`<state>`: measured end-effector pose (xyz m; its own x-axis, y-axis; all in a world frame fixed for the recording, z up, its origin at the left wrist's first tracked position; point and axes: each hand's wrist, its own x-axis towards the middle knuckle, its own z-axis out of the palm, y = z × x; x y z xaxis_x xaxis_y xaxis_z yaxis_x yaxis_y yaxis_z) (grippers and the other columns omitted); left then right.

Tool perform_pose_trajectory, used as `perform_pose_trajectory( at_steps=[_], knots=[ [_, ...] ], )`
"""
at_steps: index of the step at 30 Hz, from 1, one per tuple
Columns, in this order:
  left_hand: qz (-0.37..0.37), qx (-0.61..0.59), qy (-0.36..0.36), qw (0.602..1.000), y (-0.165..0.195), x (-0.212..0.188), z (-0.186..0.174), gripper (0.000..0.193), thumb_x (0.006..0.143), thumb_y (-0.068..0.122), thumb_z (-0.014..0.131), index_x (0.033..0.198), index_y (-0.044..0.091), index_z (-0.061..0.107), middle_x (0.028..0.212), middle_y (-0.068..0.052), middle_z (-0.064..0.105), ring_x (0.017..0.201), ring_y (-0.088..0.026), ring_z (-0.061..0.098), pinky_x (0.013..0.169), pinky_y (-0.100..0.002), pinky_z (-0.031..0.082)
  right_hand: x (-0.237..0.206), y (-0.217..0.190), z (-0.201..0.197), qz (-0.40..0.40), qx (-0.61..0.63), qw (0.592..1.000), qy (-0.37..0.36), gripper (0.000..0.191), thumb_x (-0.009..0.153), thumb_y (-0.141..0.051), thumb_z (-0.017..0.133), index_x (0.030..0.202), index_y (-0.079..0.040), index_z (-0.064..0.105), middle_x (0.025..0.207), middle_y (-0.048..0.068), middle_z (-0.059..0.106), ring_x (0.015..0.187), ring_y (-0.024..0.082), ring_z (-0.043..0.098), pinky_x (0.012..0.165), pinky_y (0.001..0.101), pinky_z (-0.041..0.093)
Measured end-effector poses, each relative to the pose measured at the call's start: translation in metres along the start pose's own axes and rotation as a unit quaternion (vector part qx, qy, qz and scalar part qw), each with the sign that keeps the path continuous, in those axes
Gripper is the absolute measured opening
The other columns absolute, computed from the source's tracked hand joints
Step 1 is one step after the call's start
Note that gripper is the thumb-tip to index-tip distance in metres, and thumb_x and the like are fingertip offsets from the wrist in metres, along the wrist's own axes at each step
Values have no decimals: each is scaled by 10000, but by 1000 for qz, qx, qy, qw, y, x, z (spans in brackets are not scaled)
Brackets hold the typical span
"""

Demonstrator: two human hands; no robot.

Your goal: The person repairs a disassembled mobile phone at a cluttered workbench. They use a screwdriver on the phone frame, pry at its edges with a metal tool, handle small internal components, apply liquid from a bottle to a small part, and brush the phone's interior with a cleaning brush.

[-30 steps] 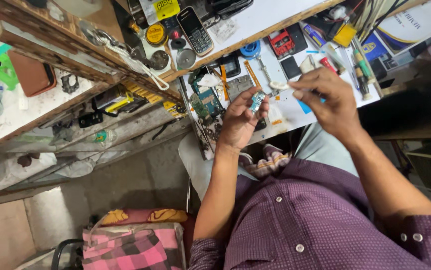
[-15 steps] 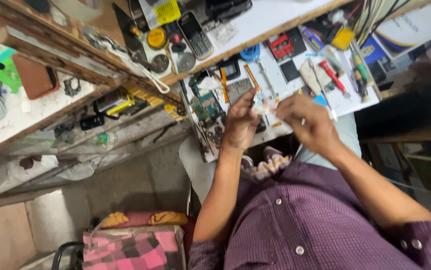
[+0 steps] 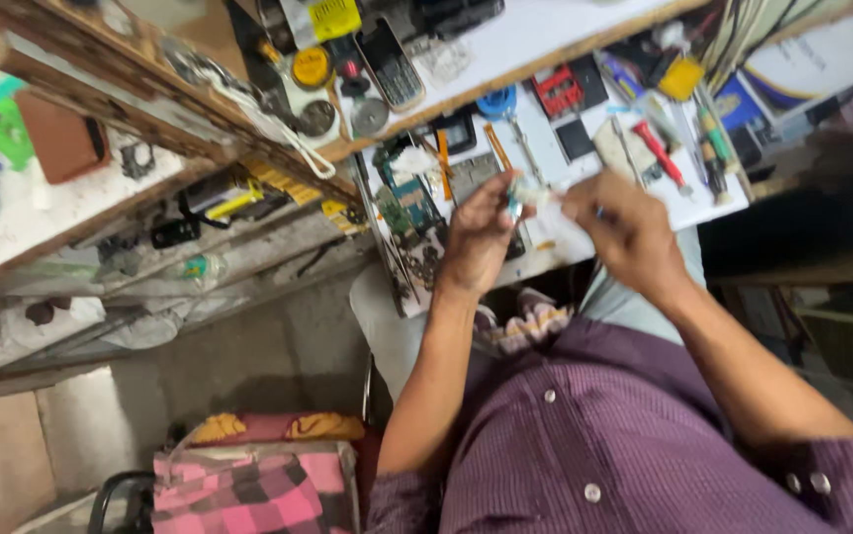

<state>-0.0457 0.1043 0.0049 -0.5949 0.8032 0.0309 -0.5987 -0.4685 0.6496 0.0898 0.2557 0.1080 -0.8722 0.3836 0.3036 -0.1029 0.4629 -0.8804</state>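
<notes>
The left hand (image 3: pixel 476 237) is pinching a small pale blue-tipped part (image 3: pixel 515 201) at its fingertips; the right hand (image 3: pixel 629 232), fingers pressed together, is meeting it from the opposite side, both equally near.

Tool-crowded workbench (image 3: pixel 584 247) around hands (image 3: pixel 555 232)

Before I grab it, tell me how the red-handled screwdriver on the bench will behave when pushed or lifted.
The red-handled screwdriver looks rigid, so it should lift without flexing. Its rounded handle may roll if nudged sideways, though the tools crowded beside it on the white bench top would probably stop it. It seems slim and likely light.
</notes>
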Motion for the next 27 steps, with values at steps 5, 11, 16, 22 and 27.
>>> perform_pose_trajectory(
  at_steps=[5, 11, 16, 22, 27],
  knots=[
    [-1, 9, 7, 1000, 1, 0, 3, 801, 806, 229, 915, 1444, -53, 521, 1229, -55, 667, 1118, -164, 650, 1035, -295, 499, 1, 4, -4, -15, 6, 999, -32, 154, 923, 5, 725, 1076, -6, 738, 1011, 133, 715, 942, 228, 704, 803, 323, 541],
    [-7, 18, 6, 1000, -1, -3, 0, 783, 822, 223, 910, 1447, -42, 521, 1246, -67, 667, 1115, -167, 644, 1050, -307, 490, -1, 8, -1, -26, 15, 999, -36, 163, 934, 17, 716, 1093, -4, 738, 1003, 129, 713, 947, 242, 695, 813, 334, 536],
    [6, 26, -4, 1000, 1, -4, -4, 792, 861, 247, 901, 1493, -48, 525, 1193, -97, 680, 1092, -183, 654, 1063, -325, 497, 7, 4, -13, -59, -55, 997, 15, 102, 967, 57, 657, 1051, 0, 668, 1065, 129, 698, 967, 235, 708, 788, 312, 544],
    [-2, 7, 0, 1000, 3, -4, -4, 795, 836, 272, 905, 1452, -50, 519, 1250, -70, 678, 1101, -176, 658, 1058, -354, 512, 11, -6, -13, -4, -48, 999, -14, 172, 957, 53, 692, 1115, -10, 714, 1002, 134, 681, 825, 245, 677, 687, 339, 515],
    [1, 20, 3, 1000, 4, -5, 0, 803, 849, 283, 894, 1474, -46, 512, 1296, -82, 666, 1137, -168, 654, 1070, -334, 503, 6, -2, -1, -120, -81, 989, -13, 126, 940, 59, 677, 1049, -3, 668, 1040, 139, 689, 977, 316, 682, 829, 377, 539]
  ],
)
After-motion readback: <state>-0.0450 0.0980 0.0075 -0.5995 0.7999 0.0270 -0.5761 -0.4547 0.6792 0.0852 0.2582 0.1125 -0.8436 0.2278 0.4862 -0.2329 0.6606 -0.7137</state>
